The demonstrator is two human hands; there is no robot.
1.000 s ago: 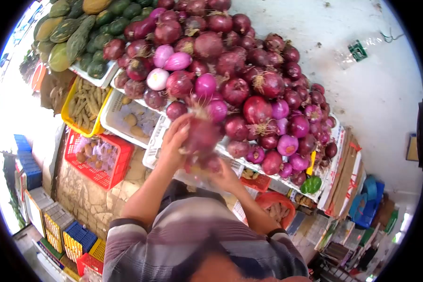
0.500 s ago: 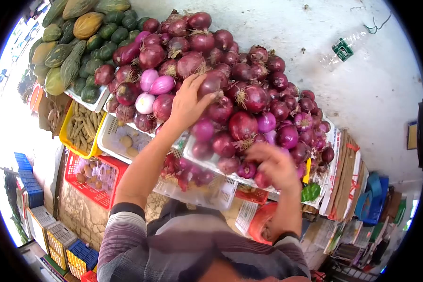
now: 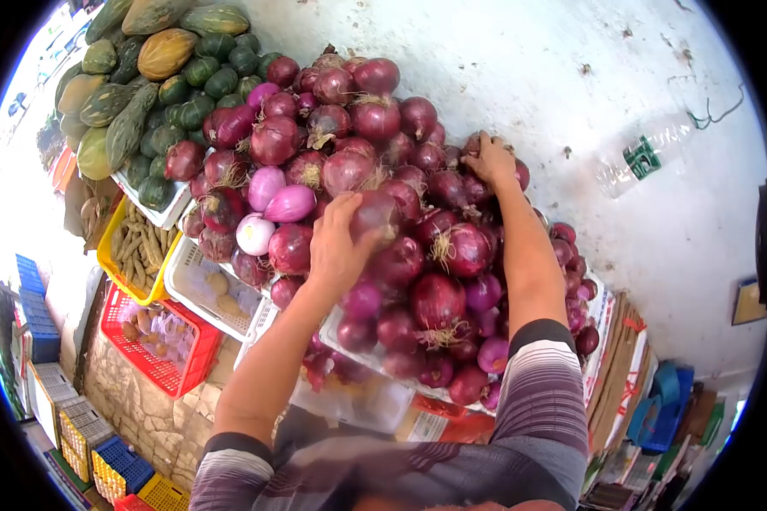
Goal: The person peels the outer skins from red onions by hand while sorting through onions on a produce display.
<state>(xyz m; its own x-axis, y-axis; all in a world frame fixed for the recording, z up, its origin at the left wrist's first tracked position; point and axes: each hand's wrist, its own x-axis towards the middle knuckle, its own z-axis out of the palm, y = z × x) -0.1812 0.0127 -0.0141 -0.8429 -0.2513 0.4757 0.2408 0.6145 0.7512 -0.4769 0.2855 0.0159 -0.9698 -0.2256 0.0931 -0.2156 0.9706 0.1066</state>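
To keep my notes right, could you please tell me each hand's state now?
Left hand: curled around a red onion.
Right hand: on onions farther back; grip cannot be told.

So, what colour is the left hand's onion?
Onion: dark reddish purple, slightly blurred; head view shows it best.

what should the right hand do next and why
Probably ease one of the onions gently forward with the right hand: it reaches in at the far edge of the pile, beside the pale wall. The left hand is around a large red onion, so it seems less free to help.
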